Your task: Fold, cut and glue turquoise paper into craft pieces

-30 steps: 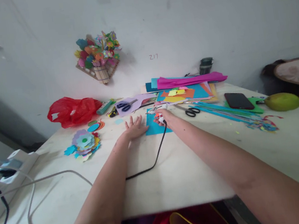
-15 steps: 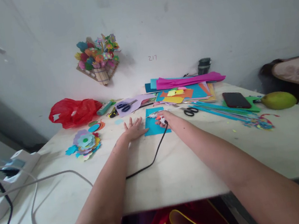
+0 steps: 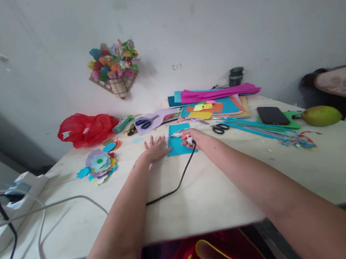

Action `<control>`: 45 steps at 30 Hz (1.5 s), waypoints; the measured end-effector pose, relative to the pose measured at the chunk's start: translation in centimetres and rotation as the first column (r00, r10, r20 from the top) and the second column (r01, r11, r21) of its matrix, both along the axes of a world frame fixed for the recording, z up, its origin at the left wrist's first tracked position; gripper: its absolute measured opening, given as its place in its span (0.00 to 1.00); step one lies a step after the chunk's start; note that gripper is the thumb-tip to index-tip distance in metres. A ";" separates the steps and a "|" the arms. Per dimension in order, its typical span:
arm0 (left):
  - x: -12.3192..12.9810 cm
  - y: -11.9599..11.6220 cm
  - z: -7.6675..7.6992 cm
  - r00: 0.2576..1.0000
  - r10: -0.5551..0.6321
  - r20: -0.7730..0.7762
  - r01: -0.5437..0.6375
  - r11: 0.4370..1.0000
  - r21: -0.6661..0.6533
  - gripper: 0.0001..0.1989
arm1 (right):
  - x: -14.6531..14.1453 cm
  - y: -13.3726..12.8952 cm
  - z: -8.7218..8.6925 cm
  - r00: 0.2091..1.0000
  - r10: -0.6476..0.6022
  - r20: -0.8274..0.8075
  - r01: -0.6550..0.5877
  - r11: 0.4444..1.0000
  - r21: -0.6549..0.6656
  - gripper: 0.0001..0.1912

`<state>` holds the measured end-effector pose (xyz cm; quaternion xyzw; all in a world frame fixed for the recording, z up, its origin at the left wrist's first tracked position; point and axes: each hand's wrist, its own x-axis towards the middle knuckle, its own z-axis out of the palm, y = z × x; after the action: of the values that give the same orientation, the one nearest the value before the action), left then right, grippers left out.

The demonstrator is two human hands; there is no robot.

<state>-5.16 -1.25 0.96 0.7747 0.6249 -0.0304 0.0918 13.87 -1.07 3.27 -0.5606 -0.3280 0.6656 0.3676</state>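
A blue sheet of paper [image 3: 180, 147] lies on the white table. Spread flat, my left hand [image 3: 155, 149] rests at the sheet's left side, its thumb reaching the edge. My right hand [image 3: 196, 137] is wrapped around a small white and orange hot glue gun [image 3: 188, 139] above the sheet. Its nozzle points left, close to the paper's left edge; whether it touches is too small to tell. From the gun's rear, a black cord [image 3: 182, 176] runs down towards me and passes behind my left forearm.
Left are stacked paper flowers [image 3: 99, 162], a red plastic bag [image 3: 84, 129] and a power strip [image 3: 27, 195]. Scissors [image 3: 220, 129], blue paper strips [image 3: 250, 129], a phone [image 3: 273, 115] and a green fruit [image 3: 321, 116] lie right. Behind are coloured sheets [image 3: 230, 105] and purple-handled scissors [image 3: 145, 122].
The glue gun's nozzle has moved slightly towards me along the blue sheet's left edge, with my right hand. My left hand stays in place.
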 end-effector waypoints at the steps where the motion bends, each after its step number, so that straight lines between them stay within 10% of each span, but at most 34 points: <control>1: 0.0 0.0 0.0 1.000 -0.003 0.001 0.003 1.000 -0.003 0.44 | 0.0 0.0 0.0 1.000 0.006 0.007 -0.006 1.000 0.000 0.08; 45: 0.2 0.2 0.4 1.000 0.013 -0.019 -0.014 0.999 -0.032 0.47 | 0.4 -0.9 -0.2 0.997 0.058 0.060 -0.057 0.998 -0.015 0.10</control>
<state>-5.01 -1.06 1.32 0.7686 0.6304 -0.0470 0.0987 14.28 -2.01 3.08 -0.5733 -0.3505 0.6607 0.3345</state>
